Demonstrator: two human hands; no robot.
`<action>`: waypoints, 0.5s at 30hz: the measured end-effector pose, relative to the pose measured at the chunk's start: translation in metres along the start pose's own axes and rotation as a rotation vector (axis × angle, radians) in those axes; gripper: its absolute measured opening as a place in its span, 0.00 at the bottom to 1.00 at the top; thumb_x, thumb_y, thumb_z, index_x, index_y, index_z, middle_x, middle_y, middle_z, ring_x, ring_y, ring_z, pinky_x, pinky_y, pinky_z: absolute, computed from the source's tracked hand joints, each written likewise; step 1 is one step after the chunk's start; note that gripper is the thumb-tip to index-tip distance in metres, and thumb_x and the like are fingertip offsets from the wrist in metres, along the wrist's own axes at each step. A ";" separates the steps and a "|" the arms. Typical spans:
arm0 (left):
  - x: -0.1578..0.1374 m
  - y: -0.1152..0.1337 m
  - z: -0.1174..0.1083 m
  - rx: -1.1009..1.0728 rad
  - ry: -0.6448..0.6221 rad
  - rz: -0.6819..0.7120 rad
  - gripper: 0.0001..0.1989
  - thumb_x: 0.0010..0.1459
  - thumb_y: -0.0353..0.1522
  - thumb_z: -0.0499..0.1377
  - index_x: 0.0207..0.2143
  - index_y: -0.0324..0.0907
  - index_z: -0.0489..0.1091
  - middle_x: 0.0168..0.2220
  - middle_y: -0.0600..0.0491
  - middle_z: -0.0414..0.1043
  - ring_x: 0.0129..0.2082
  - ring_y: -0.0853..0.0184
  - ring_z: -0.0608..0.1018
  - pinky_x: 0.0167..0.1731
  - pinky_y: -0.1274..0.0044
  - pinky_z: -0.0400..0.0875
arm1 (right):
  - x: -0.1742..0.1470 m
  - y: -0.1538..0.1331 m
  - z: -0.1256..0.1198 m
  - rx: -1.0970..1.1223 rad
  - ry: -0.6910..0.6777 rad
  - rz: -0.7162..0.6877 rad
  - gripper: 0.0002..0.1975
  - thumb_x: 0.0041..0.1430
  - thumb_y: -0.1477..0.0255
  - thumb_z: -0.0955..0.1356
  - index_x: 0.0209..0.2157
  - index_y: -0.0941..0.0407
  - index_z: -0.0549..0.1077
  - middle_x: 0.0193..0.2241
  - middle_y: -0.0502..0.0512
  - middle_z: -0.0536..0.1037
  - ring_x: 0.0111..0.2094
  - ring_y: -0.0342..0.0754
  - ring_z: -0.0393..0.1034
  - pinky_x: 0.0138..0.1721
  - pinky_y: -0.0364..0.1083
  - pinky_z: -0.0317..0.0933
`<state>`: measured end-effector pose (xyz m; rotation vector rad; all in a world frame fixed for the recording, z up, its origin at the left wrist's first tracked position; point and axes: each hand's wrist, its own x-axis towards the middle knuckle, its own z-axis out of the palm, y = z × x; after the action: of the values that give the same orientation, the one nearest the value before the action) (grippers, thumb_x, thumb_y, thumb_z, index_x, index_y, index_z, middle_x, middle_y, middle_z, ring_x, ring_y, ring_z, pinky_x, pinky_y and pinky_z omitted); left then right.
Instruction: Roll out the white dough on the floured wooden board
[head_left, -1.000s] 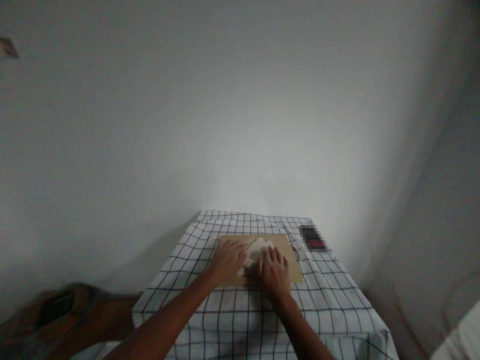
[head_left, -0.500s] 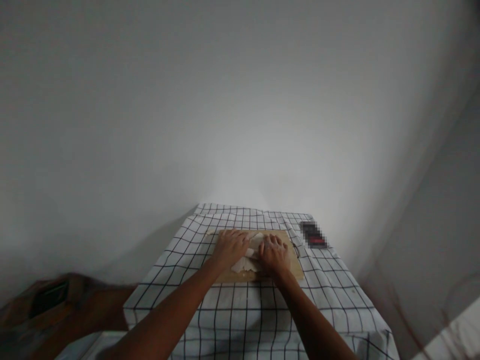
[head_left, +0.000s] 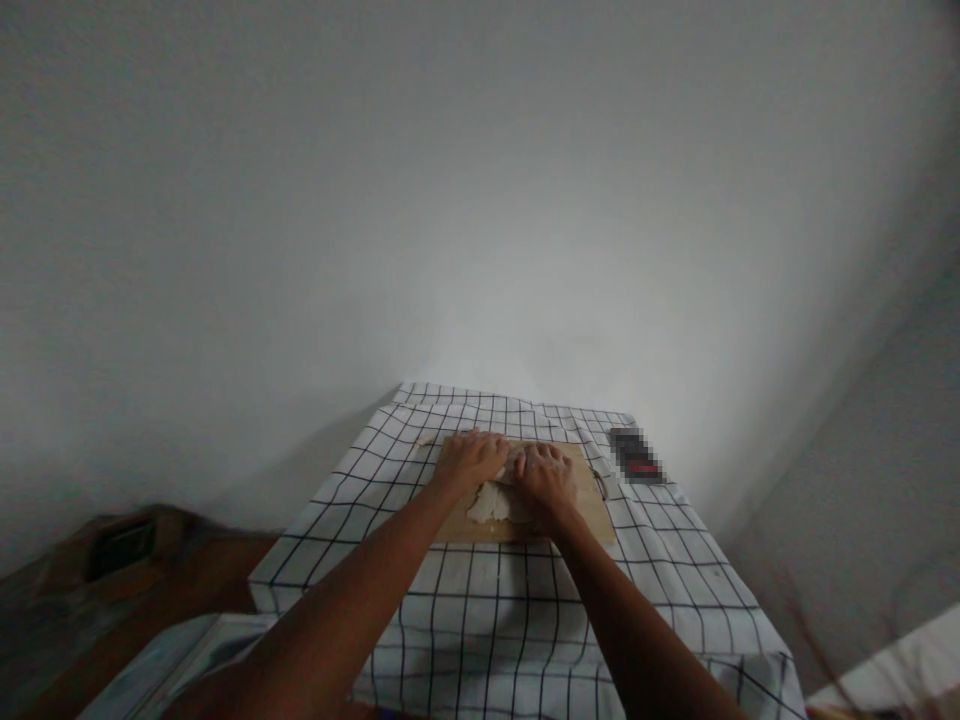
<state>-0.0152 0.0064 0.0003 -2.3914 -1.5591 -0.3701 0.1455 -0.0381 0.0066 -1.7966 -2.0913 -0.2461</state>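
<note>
A flattened, ragged-edged sheet of pale dough (head_left: 491, 503) lies on a wooden board (head_left: 598, 515). Across the dough runs a pale rolling pin (head_left: 504, 478), mostly covered by my hands; only a short stretch shows between them. My left hand (head_left: 474, 457) is curled over its left part, near the far side of the board. My right hand (head_left: 547, 472) is closed over the right part, its fingers bent and dusted whitish. Both palms face down, and the fingertips are partly hidden.
A black-and-white checked cloth (head_left: 337, 545) covers the table, which meets a pale wall (head_left: 480, 220). A pixelated dark item (head_left: 637, 457) lies at the right edge. A small pale scrap (head_left: 426, 440) sits left of the board. An open cardboard box (head_left: 124, 550) stands lower left.
Both hands have moved toward the far edge of the board with the rolling pin, showing more dough on the near side. The whole view has shifted slightly.
</note>
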 end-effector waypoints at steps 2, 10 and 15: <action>0.002 -0.001 -0.002 0.041 -0.009 0.019 0.14 0.69 0.32 0.50 0.49 0.44 0.74 0.46 0.45 0.79 0.49 0.54 0.78 0.46 0.63 0.69 | 0.004 -0.001 0.000 -0.010 -0.024 -0.017 0.17 0.73 0.65 0.56 0.47 0.56 0.74 0.49 0.64 0.77 0.52 0.56 0.68 0.51 0.54 0.58; 0.010 0.007 -0.013 0.068 -0.050 0.012 0.11 0.67 0.34 0.54 0.48 0.43 0.73 0.43 0.44 0.78 0.44 0.54 0.78 0.44 0.62 0.70 | 0.014 -0.006 0.003 -0.035 -0.078 -0.037 0.19 0.74 0.65 0.55 0.48 0.56 0.73 0.49 0.66 0.77 0.51 0.57 0.69 0.50 0.55 0.60; 0.004 0.013 -0.019 0.081 -0.004 0.031 0.10 0.68 0.30 0.52 0.46 0.40 0.72 0.42 0.44 0.77 0.44 0.55 0.77 0.45 0.63 0.68 | 0.019 -0.005 0.006 -0.017 -0.079 -0.023 0.18 0.73 0.65 0.56 0.48 0.57 0.72 0.48 0.65 0.77 0.50 0.57 0.70 0.49 0.55 0.61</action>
<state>-0.0029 -0.0017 0.0182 -2.3536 -1.5075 -0.2905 0.1371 -0.0194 0.0094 -1.8210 -2.1704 -0.2027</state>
